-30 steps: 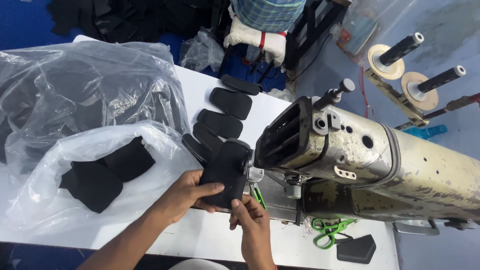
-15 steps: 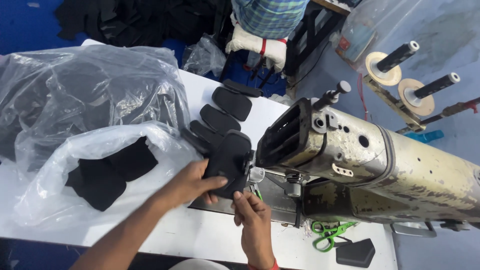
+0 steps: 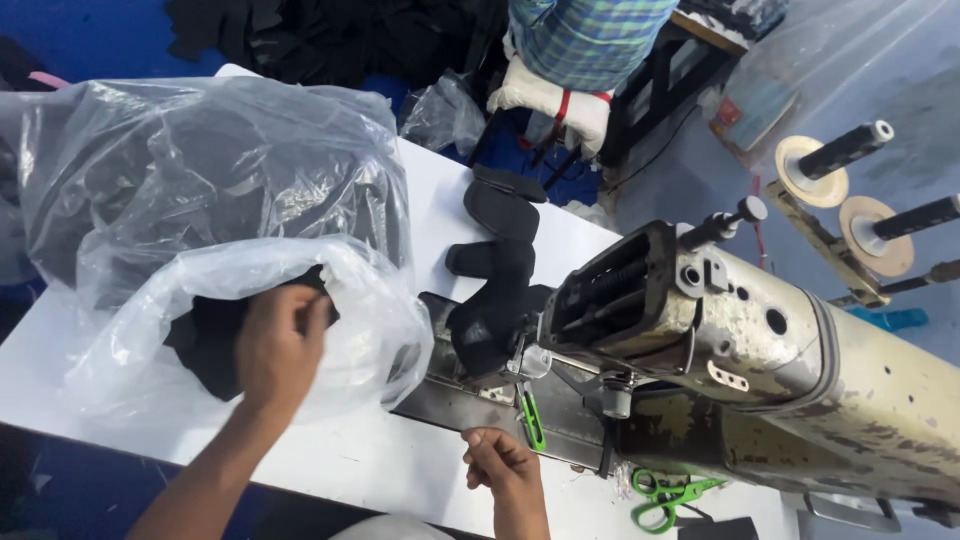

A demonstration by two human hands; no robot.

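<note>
White desk [image 3: 350, 470] holds a big old sewing machine [image 3: 760, 370] on the right. Left hand [image 3: 278, 345] reaches into a clear plastic bag [image 3: 250, 330], fingers gripping a black piece [image 3: 205, 345]. Right hand [image 3: 500, 465] rests near the machine, fingers curled shut, holding nothing.

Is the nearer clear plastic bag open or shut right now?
Open. The left hand reaches through the mouth of the clear plastic bag onto the black fabric pieces inside.

White table [image 3: 330, 465], plastic bags [image 3: 200, 200], sewing machine [image 3: 750, 370], green scissors [image 3: 670, 497]
</note>
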